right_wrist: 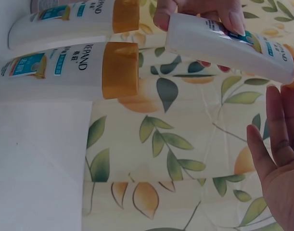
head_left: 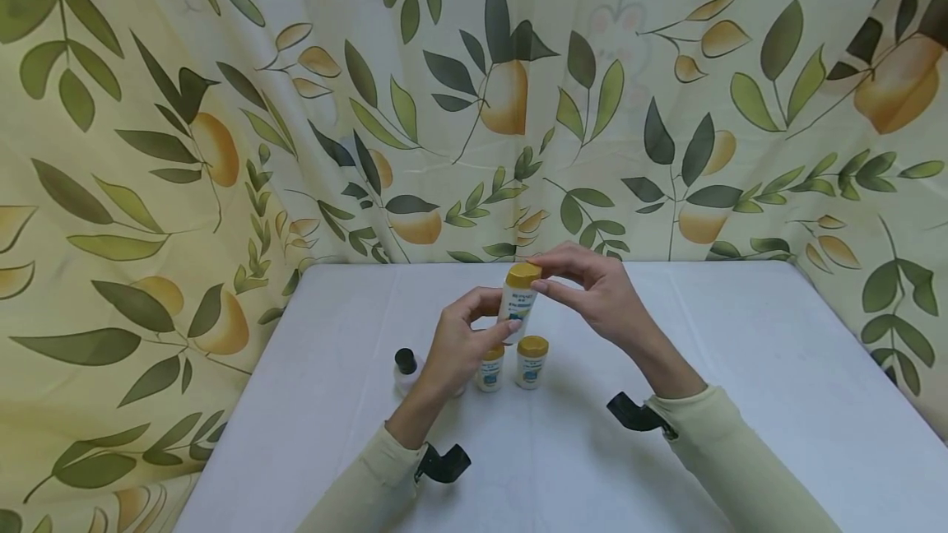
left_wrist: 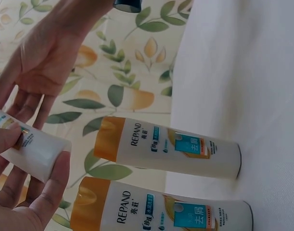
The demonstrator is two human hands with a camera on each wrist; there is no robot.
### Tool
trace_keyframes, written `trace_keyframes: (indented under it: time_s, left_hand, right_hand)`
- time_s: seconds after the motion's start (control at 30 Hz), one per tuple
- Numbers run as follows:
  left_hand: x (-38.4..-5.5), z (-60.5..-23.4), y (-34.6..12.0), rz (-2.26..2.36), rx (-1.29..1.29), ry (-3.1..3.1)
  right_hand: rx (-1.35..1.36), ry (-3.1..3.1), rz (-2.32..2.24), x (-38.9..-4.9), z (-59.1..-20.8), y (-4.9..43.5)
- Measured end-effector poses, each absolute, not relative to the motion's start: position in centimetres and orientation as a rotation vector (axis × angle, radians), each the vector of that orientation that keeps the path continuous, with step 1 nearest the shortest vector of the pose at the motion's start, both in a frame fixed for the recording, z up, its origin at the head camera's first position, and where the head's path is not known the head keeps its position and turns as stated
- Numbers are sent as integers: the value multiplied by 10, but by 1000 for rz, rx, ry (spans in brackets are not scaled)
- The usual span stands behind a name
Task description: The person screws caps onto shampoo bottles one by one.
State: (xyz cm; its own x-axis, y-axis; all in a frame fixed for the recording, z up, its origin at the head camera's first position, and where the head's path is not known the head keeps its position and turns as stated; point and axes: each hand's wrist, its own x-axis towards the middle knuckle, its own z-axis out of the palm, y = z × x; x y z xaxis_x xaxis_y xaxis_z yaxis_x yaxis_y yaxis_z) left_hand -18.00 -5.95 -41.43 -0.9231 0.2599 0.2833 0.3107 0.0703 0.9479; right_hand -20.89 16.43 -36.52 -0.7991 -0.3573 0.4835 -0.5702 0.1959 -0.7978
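Observation:
My left hand (head_left: 461,345) grips a white shampoo bottle (head_left: 518,303) by its lower body, holding it tilted above the table. The thumb lies across the label. My right hand (head_left: 596,290) pinches the yellow cap (head_left: 523,273) between thumb and index finger; its other fingers are extended in the right wrist view. Behind and below the left hand, two matching shampoo bottles stand upright, one on the left (head_left: 490,372) and one on the right (head_left: 531,368). Their labels read REPAND in the left wrist view. The held bottle's cap is mostly cut off in the right wrist view.
A bottle with a black cap (head_left: 405,361) stands left of the shampoo bottles, partly hidden by the left hand and wrist. A white cloth covers the table (head_left: 311,434). Behind its far edge hangs a leaf-and-fruit patterned curtain (head_left: 474,146).

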Motion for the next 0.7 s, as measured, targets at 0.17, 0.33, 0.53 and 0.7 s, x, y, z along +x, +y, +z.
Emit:
trace_keyframes:
  time_s: [0.17,0.33,0.53,0.7]
  left_hand:
    - [-180,-414,-60,-2022,-599,-2270]
    - [-180,-413,-61,-2024,-595,-2267]
    - [-180,-413,-61,-2035,-592,-2272]
    - [-180,-413,-60,-2043,-596,-2267]
  right_hand:
    - [888,-2264,1650,-209,-366,166]
    - [909,-2246,1653,-210,-367,167]
    - [901,-2242,1658,-210,-367,167]
    - [897,-2246,1658,-212,-369,167]
